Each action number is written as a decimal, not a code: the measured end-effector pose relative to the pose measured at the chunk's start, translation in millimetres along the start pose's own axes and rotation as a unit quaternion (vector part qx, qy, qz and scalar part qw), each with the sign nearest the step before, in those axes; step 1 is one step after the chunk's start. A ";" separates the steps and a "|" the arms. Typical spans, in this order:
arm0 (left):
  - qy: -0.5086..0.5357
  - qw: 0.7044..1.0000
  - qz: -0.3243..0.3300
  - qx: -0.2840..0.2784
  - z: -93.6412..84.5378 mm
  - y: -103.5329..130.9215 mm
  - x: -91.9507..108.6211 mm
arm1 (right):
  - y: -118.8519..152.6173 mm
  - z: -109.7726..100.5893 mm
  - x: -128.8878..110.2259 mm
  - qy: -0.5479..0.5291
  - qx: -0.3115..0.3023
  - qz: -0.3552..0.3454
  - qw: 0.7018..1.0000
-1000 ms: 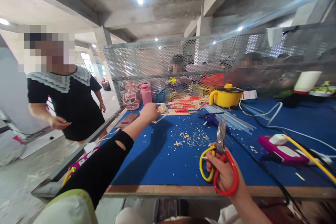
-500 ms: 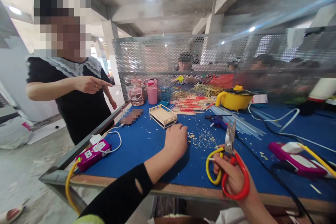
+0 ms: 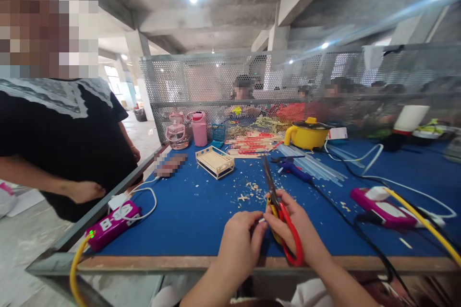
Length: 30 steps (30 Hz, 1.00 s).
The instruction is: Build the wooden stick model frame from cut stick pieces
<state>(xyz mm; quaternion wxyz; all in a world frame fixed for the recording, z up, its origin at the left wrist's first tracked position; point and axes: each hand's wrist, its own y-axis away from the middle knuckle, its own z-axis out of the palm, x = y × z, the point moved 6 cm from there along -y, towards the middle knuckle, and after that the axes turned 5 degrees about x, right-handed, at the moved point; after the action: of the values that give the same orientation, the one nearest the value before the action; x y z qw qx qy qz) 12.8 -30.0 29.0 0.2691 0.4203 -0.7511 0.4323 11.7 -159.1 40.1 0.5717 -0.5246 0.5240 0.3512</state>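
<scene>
Blue bench (image 3: pixel 173 230) below, the left hand (image 3: pixel 238 236) pinches a small pale sliver (image 3: pixel 262 220) left of red-and-yellow-handled metal scissors (image 3: pixel 275 197), held blades forward in the right hand (image 3: pixel 300 223).

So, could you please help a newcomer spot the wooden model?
On the blue table, find the solid-pink bottle near the back left. Just in front sits the wooden model; unlike the loose sticks farther right, it is a railed, box-like frame.
</scene>
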 end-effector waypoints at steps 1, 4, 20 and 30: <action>-0.009 1.000 0.008 0.002 -1.1 0.0 1.0 | 0.8 0.8 -1.2 0.009 -0.003 -0.002 1.000; -0.037 0.999 0.019 -0.007 -2.3 0.0 3.0 | 2.6 1.9 -0.3 0.028 -0.006 -0.002 1.000; 0.179 0.966 -0.178 0.046 -4.9 -5.0 -40.5 | -3.5 -39.0 17.4 0.117 0.109 -0.049 0.986; 0.279 0.940 -0.197 -0.002 -12.1 -59.0 -40.7 | -31.8 -17.4 1.4 0.337 -0.041 -0.108 0.934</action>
<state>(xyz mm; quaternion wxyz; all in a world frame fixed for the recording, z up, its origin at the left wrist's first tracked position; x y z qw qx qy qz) 84.7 -19.2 28.5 0.5482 0.4219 -0.5492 0.4690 38.3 -182.6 47.8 0.3739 -0.6885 0.6115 0.1107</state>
